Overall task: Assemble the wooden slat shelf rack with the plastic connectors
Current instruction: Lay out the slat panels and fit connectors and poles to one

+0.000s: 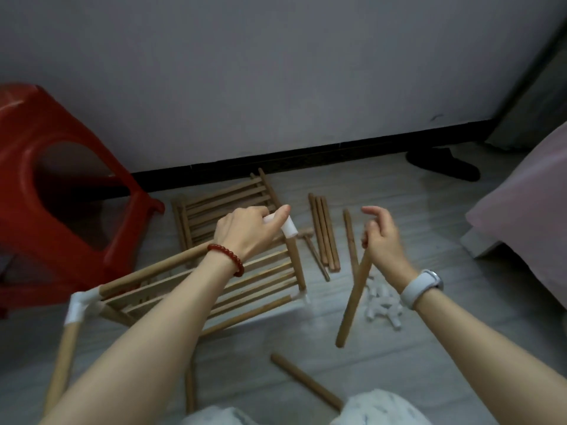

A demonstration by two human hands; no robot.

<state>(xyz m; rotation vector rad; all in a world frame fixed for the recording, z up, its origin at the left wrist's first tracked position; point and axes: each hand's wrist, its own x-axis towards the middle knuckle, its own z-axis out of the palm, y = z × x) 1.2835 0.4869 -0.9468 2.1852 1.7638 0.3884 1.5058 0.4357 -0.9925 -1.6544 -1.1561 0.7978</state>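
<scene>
Gripped between the curled fingers of the right hand (380,240), a round light-brown wooden dowel (352,297) hangs tilted, its lower end pointing toward the grey plank floor (429,348) and its top hidden in the palm; the forefinger and thumb above it are loosely parted. Across from it, the left hand (245,233) pinches a white plastic corner connector (288,227) seated on top of an upright rod of the half-built wooden slat rack (239,289), thumb lying along the connector's upper side.

Nearest the person, two loose wooden rods (306,381) lie on the floor. Just past the held dowel sits a small pile of white plastic connectors (383,305). Another white three-way connector (81,305) already joins the rack's near-left corner.

Farther out lie a bundle of spare wooden rods (325,234), a flat slatted wooden shelf panel (227,204) and a red plastic stool (61,179) by the wall.

The step in hand appears to be fitting a rod into the corner connector. Next, the dowel's end would need to be lined up with an open socket and pushed straight in while the left hand steadies the joint.
</scene>
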